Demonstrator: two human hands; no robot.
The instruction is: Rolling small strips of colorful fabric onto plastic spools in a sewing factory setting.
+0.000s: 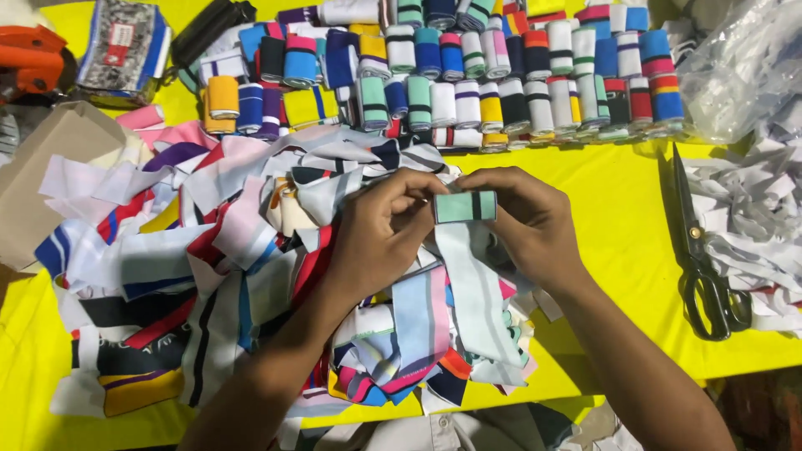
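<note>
Left hand point(380, 230) and right hand point(522, 219) pinch small mint-green rolled fabric strip with dark stripe point(465, 206) from either end, above heap of striped cloth strips point(217, 250); black scissors point(702, 259) well apart on yellow table point(618, 217).

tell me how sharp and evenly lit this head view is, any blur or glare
Head view: bright, even light on the yellow table; left hand, right hand and the mint striped roll between them are fairly sharp; soft shadows under the forearms; mild glare on the clear plastic bag; rolled bands at the top slightly soft; scissors clear.
</note>
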